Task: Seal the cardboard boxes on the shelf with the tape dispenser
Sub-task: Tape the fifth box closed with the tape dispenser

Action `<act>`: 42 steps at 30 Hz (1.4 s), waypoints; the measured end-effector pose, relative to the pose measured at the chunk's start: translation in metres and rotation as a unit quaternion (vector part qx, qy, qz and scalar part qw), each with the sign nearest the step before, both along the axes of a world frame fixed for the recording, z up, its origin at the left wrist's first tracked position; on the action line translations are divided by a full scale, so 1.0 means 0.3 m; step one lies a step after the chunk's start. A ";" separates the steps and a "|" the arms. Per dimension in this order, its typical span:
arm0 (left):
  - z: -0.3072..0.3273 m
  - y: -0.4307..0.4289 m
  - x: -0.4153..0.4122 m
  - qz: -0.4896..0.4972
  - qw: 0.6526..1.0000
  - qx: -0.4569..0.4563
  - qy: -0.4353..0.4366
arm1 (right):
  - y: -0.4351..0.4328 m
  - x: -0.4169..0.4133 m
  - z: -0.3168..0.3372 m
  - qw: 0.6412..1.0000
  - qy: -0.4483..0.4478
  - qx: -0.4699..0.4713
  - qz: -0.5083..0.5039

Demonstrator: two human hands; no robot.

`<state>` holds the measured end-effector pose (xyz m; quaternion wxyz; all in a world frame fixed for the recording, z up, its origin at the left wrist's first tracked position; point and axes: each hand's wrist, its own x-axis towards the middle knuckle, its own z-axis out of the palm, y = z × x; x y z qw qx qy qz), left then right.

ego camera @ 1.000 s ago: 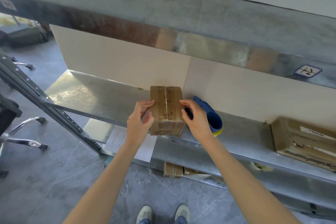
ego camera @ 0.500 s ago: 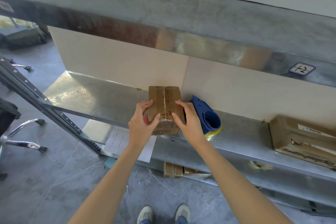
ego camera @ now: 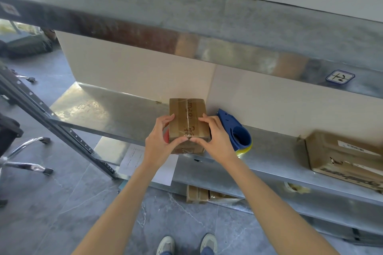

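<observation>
Head view. Nearest: left hand [ego camera: 159, 143] and right hand [ego camera: 215, 141], curled round the small box [ego camera: 193, 119] from either side, with thumbs pressed on the tape [ego camera: 187, 114] at its front top edge. Judged as smoothing down tape on a seam already covered. Next, probably: release, reach for the blue tape dispenser [ego camera: 236, 130] lying just right of the box on the shelf [ego camera: 103, 114], then turn to the second box [ego camera: 342, 155] farther right. Counted: two hands, two boxes on this shelf, one dispenser.

The left hand [ego camera: 159, 141] and right hand [ego camera: 216, 138] have brought their thumbs together at the small brown taped cardboard box's [ego camera: 186, 116] 6 o'clock edge. At its 3 o'clock, more of the blue plastic tape dispenser [ego camera: 236, 130] shows.
</observation>
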<state>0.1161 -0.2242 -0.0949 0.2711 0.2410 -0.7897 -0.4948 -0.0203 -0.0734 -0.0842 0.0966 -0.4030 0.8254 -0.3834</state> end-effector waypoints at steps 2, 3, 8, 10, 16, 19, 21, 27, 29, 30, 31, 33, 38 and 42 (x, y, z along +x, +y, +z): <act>0.001 -0.014 -0.004 -0.008 1.000 0.003 -0.009 | -0.009 0.005 -0.001 1.000 0.019 0.009 -0.003; 0.001 -0.023 -0.003 -0.015 1.000 0.010 -0.012 | -0.008 0.010 -0.001 1.000 0.025 0.007 -0.004; 0.030 -0.093 0.030 -0.066 0.997 0.030 -0.020 | 0.024 0.012 0.018 0.996 0.057 0.045 0.047; 0.040 -0.127 0.055 -0.058 0.998 0.025 -0.016 | 0.030 0.011 0.025 0.992 0.082 0.056 0.082; 0.021 -0.180 0.112 0.017 0.999 0.009 -0.034 | -0.013 0.051 0.003 0.986 0.130 -0.010 0.099; 0.015 -0.161 0.108 0.039 0.999 0.008 -0.016 | -0.043 0.076 0.014 0.983 0.164 -0.040 0.068; 0.014 -0.140 0.094 0.042 0.998 0.035 0.000 | -0.063 0.092 0.025 0.982 0.179 -0.041 0.053; 0.024 -0.113 0.034 0.016 0.996 0.076 -0.046 | -0.098 0.126 0.059 0.979 0.188 -0.044 0.060; 0.030 -0.127 0.018 0.006 0.995 0.086 -0.057 | -0.098 0.110 0.082 0.988 0.128 -0.071 0.043; 0.031 -0.135 0.010 -0.003 0.994 0.089 -0.062 | -0.098 0.096 0.093 0.990 0.106 -0.085 0.029; 0.036 -0.142 0.004 -0.015 0.994 0.091 -0.065 | -0.101 0.081 0.102 0.991 0.098 -0.090 0.011; 0.043 -0.156 -0.014 -0.040 0.993 0.087 -0.074 | -0.116 0.047 0.111 0.996 0.074 -0.057 -0.012; 0.069 -0.144 -0.083 -0.023 0.994 0.034 -0.101 | -0.182 0.016 0.088 0.997 -0.049 0.052 -0.006; 0.049 -0.117 -0.105 -0.016 0.996 -0.005 -0.082 | -0.203 0.012 0.044 0.997 0.013 0.058 -0.039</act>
